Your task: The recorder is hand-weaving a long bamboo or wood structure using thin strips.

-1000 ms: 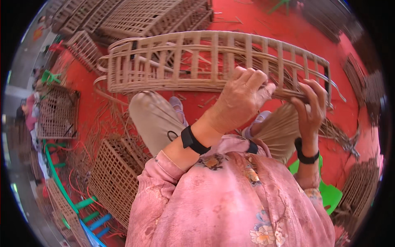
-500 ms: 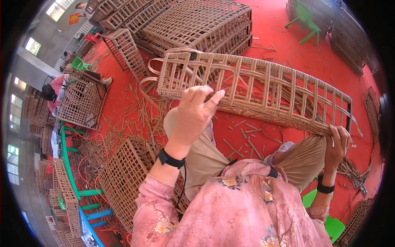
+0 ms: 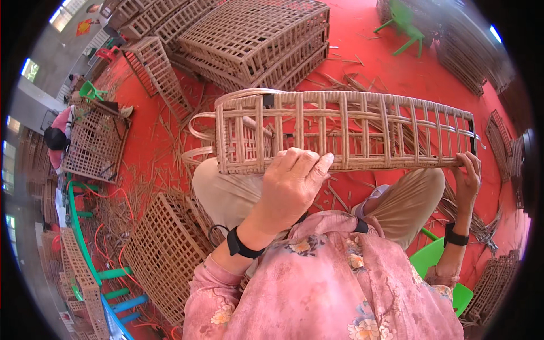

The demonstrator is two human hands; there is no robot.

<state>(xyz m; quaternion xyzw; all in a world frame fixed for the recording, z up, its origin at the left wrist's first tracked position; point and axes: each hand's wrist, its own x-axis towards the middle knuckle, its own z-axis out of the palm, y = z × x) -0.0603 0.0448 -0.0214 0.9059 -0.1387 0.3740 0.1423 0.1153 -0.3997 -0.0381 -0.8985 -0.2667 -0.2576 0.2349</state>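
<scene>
Wicker frame spanned both knees: lattice largely woven; strips at its left end hung looped, judged unfinished. Right hand pinched its near right corner; left hand curled at the near edge, grip indeterminable.

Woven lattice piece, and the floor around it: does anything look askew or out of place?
Yes: strips loop out past the left end of the lattice piece, breaking its otherwise neat outline. Scraps also lie scattered across the red floor, which looks untidy.
</scene>
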